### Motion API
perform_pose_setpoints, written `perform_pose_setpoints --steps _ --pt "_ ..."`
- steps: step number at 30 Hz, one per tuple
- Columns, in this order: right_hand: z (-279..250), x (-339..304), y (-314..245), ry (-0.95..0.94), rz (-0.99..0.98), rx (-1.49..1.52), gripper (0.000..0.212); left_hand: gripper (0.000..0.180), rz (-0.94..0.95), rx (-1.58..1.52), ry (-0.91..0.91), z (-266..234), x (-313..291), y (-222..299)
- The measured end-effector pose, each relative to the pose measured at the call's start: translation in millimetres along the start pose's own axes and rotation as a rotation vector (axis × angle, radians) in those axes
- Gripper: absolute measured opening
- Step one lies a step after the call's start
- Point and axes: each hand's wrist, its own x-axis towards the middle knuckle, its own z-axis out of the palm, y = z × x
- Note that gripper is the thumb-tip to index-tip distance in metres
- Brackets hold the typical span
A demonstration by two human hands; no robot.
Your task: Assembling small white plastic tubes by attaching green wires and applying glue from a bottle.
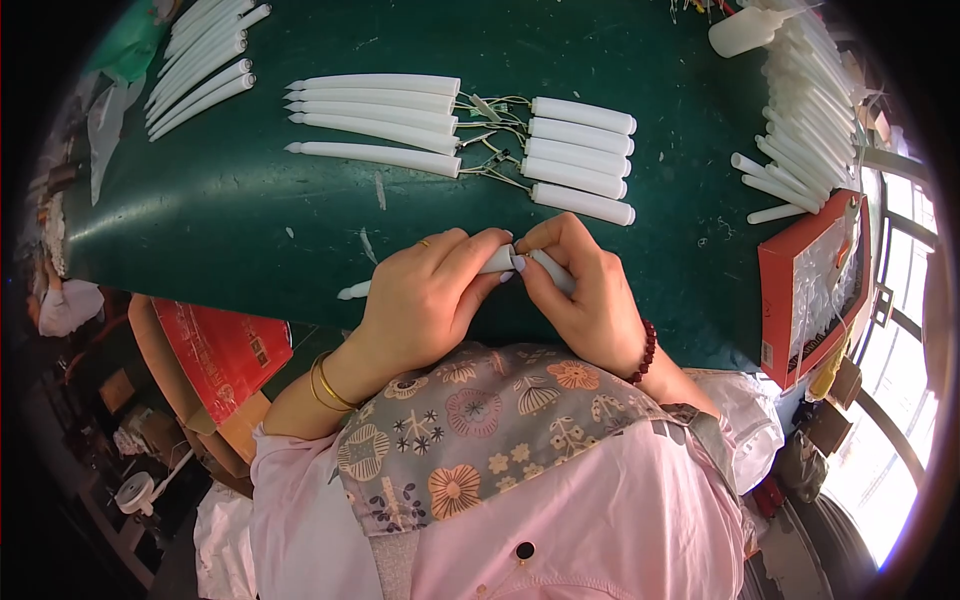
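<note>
My left hand (420,295) is closed round a white tapered electric candle (496,261); its pointed tip sticks out on the far side of the palm. A short white tube (553,272) is gripped in my right hand (585,290). The two open ends face each other with a small gap, pinched between thumbs and fingertips; any wires there are too small to make out. Beyond my hands lies a row of white tapered candles (385,121), joined by thin wires (490,128) with small parts to several short white tubes (575,155).
More white candles (205,75) lie at the far left of the green table (250,215). At the right are a pile of white tubes (800,150), a white squeeze bottle (745,32) and a red box (775,290) with plastic inside. A red carton (225,350) stands below the table's left edge.
</note>
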Motion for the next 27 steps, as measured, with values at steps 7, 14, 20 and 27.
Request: perform_pose_setpoints --steps 7,14,20,27 --pt "-17 8 -9 -0.293 0.173 -0.212 0.023 0.050 0.135 0.192 -0.088 -9 3 -9" --pt "-21 6 -3 -0.365 0.099 -0.210 0.025 0.046 0.268 0.359 -0.164 -16 1 -11" --pt "-21 2 -6 -0.421 0.003 -0.245 0.023 0.047 0.263 0.345 -0.154 -10 -2 -15" --pt "-26 10 -15 -0.489 0.137 -0.179 0.024 0.049 0.094 -0.006 -0.083 -9 -7 -9"
